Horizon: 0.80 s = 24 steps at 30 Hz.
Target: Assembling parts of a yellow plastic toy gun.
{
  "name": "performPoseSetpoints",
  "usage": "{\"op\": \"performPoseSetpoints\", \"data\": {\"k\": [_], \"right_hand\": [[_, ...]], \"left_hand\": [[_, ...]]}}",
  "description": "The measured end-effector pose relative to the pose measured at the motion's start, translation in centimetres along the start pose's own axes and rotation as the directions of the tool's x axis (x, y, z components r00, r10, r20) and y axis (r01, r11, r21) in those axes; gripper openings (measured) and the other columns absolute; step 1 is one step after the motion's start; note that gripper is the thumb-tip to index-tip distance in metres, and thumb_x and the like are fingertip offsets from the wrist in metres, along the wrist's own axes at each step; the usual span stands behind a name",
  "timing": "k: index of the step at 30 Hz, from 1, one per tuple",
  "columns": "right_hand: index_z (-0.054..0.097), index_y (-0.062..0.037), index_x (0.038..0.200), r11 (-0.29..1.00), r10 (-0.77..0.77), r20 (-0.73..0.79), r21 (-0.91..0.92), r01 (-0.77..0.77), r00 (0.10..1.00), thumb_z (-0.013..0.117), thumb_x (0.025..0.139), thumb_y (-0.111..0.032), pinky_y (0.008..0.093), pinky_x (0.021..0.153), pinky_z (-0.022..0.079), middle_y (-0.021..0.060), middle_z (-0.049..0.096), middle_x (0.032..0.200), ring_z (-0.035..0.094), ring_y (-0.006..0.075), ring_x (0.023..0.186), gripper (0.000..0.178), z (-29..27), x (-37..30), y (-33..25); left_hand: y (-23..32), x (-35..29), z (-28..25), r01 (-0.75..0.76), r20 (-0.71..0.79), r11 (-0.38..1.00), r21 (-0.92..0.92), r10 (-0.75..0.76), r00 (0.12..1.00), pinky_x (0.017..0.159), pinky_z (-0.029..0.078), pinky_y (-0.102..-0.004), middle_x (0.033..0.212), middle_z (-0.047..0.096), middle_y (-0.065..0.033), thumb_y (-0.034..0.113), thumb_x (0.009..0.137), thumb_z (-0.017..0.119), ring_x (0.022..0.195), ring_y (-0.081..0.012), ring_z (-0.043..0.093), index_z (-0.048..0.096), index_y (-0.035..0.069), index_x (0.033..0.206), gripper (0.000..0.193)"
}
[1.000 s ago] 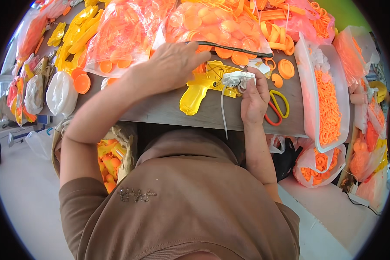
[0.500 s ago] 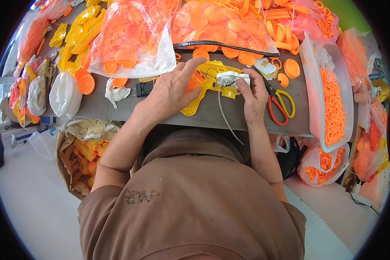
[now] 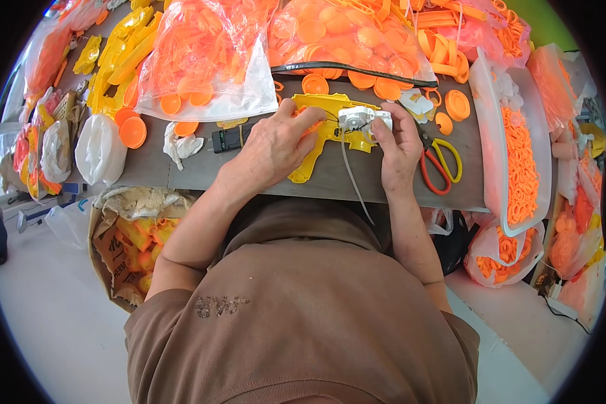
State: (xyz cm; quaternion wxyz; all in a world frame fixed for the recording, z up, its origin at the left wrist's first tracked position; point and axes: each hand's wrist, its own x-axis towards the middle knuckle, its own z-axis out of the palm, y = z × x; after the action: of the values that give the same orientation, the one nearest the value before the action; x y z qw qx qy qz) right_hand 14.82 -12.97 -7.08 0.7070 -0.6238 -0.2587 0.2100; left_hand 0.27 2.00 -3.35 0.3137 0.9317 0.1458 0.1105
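On the table in front of me lies a yellow plastic toy-gun half shell [image 3: 308,165], its grip end toward me. My left hand [image 3: 271,147] pinches an orange plastic part [image 3: 311,123] at the shell's left side; the fingers cover much of it. The fingers and thumb of my right hand [image 3: 401,149] close on a white plastic mechanism [image 3: 358,119] over the shell's right part. Thin dark wires show by the mechanism. From it a thin pale tube [image 3: 352,176] hangs down past the table's near edge.
Red-and-yellow-handled scissors [image 3: 441,165] lie right of my right hand. A clear bin [image 3: 478,135] of orange rings stands farther right. Bags of orange parts [image 3: 209,47] fill the back. Left are a small black device [image 3: 230,137], crumpled white tissue [image 3: 182,144] and yellow shells [image 3: 118,57].
My left hand's fingers have drawn in from a spread pose and closed on the orange part beside the shell. The right hand keeps its hold on the white mechanism, nearly unmoved.
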Motion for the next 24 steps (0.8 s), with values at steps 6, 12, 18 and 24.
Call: {"op": "performPoseSetpoints", "data": {"k": [6, 12, 18, 24], "right_hand": [[0.054, -0.0006, 0.113, 1.0, 0.009, -0.009, -0.025, -0.009, 1.0, 0.063, 0.089, -0.015, 0.0211, 0.068, 0.044, 0.0029, 0.059, 0.095, 0.053, 0.0069, 0.081, 0.029, 0.0, 0.1, 0.4], [0.055, -0.001, 0.113, 1.0, -0.005, -0.01, -0.022, 0.004, 1.0, 0.063, 0.089, -0.015, 0.0201, 0.069, 0.044, 0.0023, 0.059, 0.095, 0.053, 0.0067, 0.08, 0.029, -0.2, 0.0, 0.6], [0.055, -0.0006, 0.114, 1.0, 0.012, -0.001, 0.002, -0.012, 1.0, 0.063, 0.089, -0.014, 0.0196, 0.072, 0.044, 0.002, 0.059, 0.096, 0.054, 0.0066, 0.083, 0.03, -0.3, -0.1, 0.5], [0.054, -0.0001, 0.114, 1.0, 0.02, 0.003, -0.008, -0.02, 1.0, 0.062, 0.089, -0.014, 0.0199, 0.073, 0.044, 0.002, 0.059, 0.097, 0.054, 0.0067, 0.084, 0.029, -0.3, -0.1, 0.5]], "left_hand": [[0.3, 0.2, -0.4, 0.038, -0.041, 0.993, -0.11, -0.043, 0.998, 0.071, 0.049, -0.0447, 0.092, 0.056, -0.0208, 0.016, 0.085, 0.059, 0.079, -0.0396, 0.06, 0.049, 0.007, 0.115, 0.033], [0.5, 0.2, -0.7, 0.076, -0.033, 0.993, -0.09, -0.079, 0.996, 0.077, 0.047, -0.0406, 0.1, 0.06, -0.0204, 0.015, 0.084, 0.061, 0.09, -0.0377, 0.059, 0.048, 0.004, 0.118, 0.038], [0.4, 0.7, -0.9, 0.0, -0.025, 0.996, -0.095, -0.003, 1.0, 0.073, 0.048, -0.0453, 0.087, 0.058, -0.0212, 0.015, 0.082, 0.059, 0.081, -0.0409, 0.059, 0.049, 0.002, 0.109, 0.031], [0.7, 1.5, -1.3, 0.09, 0.024, 0.992, -0.093, -0.088, 0.996, 0.074, 0.048, -0.0457, 0.087, 0.058, -0.0214, 0.014, 0.083, 0.056, 0.081, -0.0404, 0.059, 0.052, 0.003, 0.108, 0.027]]}}
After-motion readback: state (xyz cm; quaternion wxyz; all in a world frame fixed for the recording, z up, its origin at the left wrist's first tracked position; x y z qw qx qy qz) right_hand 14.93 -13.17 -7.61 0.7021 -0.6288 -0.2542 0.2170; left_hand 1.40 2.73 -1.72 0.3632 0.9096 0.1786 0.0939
